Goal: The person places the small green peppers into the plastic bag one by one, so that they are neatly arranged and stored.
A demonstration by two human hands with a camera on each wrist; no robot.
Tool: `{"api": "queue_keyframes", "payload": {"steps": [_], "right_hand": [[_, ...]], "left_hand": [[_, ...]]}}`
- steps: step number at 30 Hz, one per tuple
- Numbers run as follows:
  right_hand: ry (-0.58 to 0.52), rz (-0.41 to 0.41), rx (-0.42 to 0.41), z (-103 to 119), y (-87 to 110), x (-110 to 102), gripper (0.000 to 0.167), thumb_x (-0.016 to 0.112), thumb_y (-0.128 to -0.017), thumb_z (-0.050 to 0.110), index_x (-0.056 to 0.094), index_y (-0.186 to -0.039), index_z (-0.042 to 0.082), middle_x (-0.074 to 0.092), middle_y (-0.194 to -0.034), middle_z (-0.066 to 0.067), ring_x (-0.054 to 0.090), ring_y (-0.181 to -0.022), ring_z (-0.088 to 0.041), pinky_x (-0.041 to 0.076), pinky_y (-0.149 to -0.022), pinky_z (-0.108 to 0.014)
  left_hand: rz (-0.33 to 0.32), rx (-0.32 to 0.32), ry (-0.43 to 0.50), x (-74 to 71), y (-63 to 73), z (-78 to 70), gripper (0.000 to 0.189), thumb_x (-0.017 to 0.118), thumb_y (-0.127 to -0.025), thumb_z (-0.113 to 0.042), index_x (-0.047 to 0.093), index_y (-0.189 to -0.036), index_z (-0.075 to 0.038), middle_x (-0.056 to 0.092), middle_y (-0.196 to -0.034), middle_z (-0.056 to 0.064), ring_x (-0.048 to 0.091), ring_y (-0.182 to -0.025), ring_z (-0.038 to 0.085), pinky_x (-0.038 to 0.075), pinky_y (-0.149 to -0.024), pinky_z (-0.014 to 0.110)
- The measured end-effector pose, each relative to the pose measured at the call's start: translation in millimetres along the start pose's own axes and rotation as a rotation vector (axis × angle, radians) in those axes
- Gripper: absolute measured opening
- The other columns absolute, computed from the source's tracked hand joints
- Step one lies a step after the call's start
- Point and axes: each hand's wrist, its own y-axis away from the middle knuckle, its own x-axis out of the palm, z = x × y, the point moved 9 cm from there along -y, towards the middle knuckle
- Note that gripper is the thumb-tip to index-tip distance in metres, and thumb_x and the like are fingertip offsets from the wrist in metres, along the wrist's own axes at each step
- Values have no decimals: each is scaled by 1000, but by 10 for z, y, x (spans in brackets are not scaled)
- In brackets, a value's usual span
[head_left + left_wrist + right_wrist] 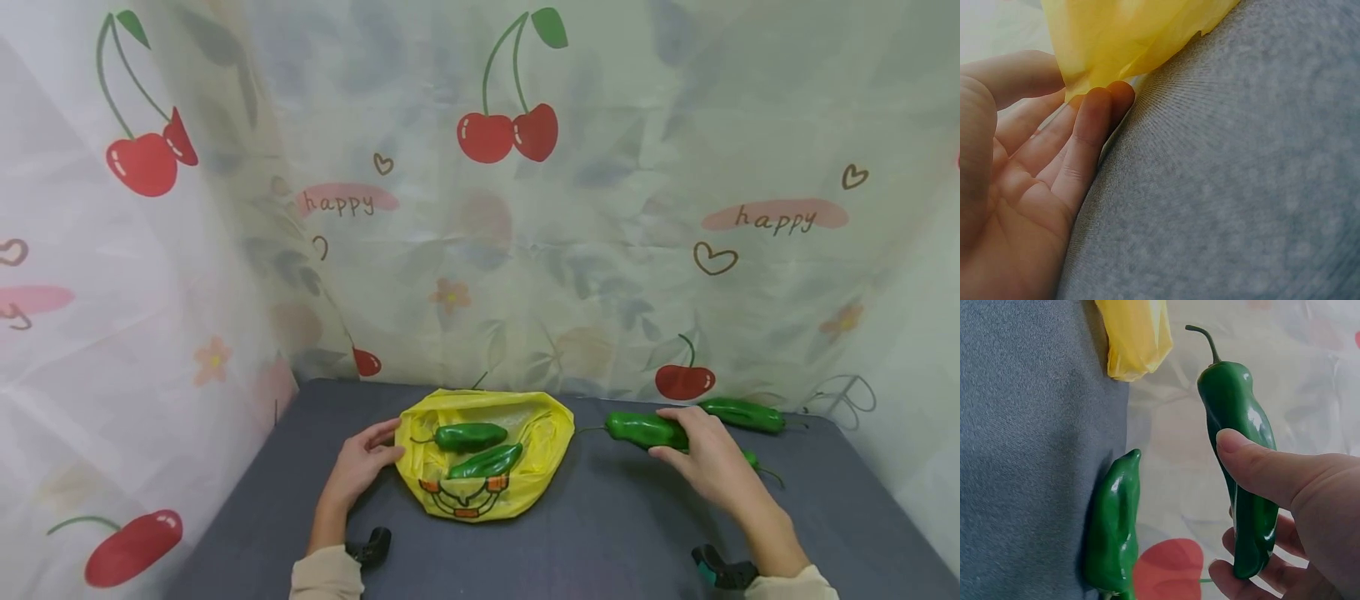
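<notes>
A yellow plastic bag [536,492] lies with its mouth spread wide. Inside it are two green peppers, an upper one [472,436] and a lower one [487,462]. At the bag's left edge, my left hand [354,473] pinches the plastic between thumb and fingers; the left wrist view shows the pinched yellow film [1122,44]. To the right of the bag, my right hand [712,458] grips a green pepper [637,427] around its body, stem pointing left towards the bag. In the right wrist view this pepper [1229,394] is up off the table, thumb across its side.
Another green pepper [742,414] lies at the back right of the dark grey table [585,550]. One more pepper [752,460] is mostly hidden behind my right hand. A cherry-printed curtain [600,250] encloses the table at the back and sides.
</notes>
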Motion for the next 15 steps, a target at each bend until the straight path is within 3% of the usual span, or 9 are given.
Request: {"api": "queue_keyframes", "payload": {"steps": [5,15], "right_hand": [[36,2,-22,66,-37,-32,58,82,-86,25,61,-135,1,61,-133,-25,56,-119,-47,47,-94,-64],[23,-16,-65,243,-155,-112,59,82,-86,29,60,-136,4,62,-130,-19,56,-118,-40,48,-94,-59]], "left_hand": [[0,4,-3,4,-3,-9,58,78,-90,-25,59,-144,-20,62,-145,13,64,-128,28,53,-105,45],[7,12,-13,-4,-7,-6,58,78,-91,-27,58,-145,-20,61,-146,12,61,-132,29,52,-106,45]]}}
